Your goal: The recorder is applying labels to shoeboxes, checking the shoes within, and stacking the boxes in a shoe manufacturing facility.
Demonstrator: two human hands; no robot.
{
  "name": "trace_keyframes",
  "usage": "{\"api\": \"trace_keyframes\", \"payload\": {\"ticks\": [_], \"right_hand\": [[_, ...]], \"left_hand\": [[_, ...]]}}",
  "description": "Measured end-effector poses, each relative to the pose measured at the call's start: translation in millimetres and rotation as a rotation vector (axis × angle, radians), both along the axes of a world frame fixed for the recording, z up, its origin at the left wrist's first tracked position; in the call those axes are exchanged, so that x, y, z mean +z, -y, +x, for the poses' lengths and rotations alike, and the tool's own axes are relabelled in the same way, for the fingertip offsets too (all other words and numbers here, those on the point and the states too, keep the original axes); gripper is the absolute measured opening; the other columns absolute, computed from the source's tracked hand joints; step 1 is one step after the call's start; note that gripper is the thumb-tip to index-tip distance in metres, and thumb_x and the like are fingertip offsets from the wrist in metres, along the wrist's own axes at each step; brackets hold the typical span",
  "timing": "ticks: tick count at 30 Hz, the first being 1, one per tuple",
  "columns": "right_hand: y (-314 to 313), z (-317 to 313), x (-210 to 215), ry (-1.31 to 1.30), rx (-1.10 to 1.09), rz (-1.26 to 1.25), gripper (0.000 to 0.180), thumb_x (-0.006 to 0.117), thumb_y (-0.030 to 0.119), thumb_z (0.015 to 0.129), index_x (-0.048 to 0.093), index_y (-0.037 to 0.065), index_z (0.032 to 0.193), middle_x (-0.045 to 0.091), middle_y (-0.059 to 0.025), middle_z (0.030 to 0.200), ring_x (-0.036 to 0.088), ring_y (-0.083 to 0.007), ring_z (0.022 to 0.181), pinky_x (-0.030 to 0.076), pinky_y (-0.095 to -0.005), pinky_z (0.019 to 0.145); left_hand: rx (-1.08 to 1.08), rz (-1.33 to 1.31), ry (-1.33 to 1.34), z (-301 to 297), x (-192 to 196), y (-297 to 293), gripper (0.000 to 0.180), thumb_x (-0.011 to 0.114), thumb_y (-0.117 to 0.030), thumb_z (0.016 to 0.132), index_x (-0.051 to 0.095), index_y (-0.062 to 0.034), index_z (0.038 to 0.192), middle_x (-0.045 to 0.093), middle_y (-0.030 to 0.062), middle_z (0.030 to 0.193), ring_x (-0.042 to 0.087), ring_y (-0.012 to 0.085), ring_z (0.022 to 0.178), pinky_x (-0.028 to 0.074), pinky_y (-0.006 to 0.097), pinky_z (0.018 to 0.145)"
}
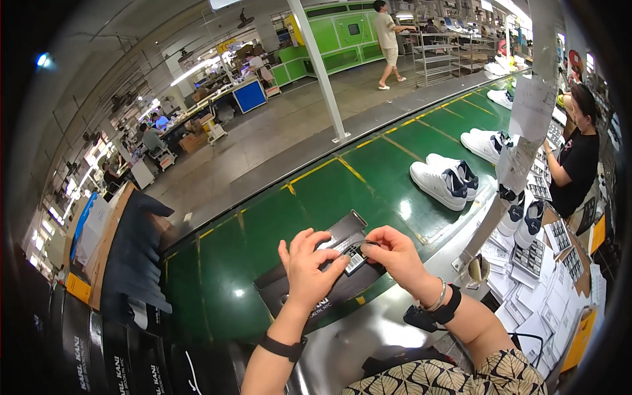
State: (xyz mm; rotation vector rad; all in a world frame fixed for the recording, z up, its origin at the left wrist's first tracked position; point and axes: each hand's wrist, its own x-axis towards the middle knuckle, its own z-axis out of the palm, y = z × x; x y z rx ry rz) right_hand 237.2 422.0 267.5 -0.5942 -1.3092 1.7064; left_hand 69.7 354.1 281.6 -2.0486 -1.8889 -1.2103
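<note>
A black shoebox [271,287] lies on the green conveyor belt in front of me. On it is a black and white barcode label [356,261], between my two hands. My left hand [308,266] bears on the box with its fingers bent, the thumb and index touching near the label's left edge. Thumb and fingertips of my right hand [397,255] pinch the upper right edge of the label, where a thin dark edge curves up. The fingers hide part of the label and the box.
Pairs of white shoes [440,186] stand along the belt [388,217] to the right. A metal post [490,224] rises near my right arm. Beyond it lie papers and label sheets [526,260], near a person in black [579,155]. Stacked black boxes [125,355] fill the lower left.
</note>
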Motion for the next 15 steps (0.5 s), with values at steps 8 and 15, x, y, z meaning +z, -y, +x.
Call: {"api": "trace_keyframes", "payload": {"ticks": [8,15], "right_hand": [[-9.2,10.1,5.1,0.591,-0.131,0.594,0.021,0.069,0.024,0.071,0.062,0.004,0.074,0.056,-0.0059,0.069,0.054,-0.0149,0.062,0.043,-0.0276,0.058],[-25.2,15.6,1.9,0.695,-0.026,0.599,0.019,0.073,0.022,0.068,0.065,0.005,0.072,0.056,-0.0048,0.071,0.055,-0.0154,0.062,0.043,-0.0277,0.054]], "left_hand": [[-0.120,-0.004,-0.051,-4.6,-2.4,6.7,0.015,0.070,-0.019,0.062,0.057,-0.0103,0.060,0.059,0.0000,0.097,0.045,0.0264,0.107,0.017,0.053,0.098],[-0.144,-0.066,-0.142,-5.3,1.6,-1.0,0.018,0.071,-0.020,0.060,0.057,-0.0107,0.055,0.060,-0.0008,0.095,0.045,0.0258,0.107,0.017,0.054,0.098]]}}
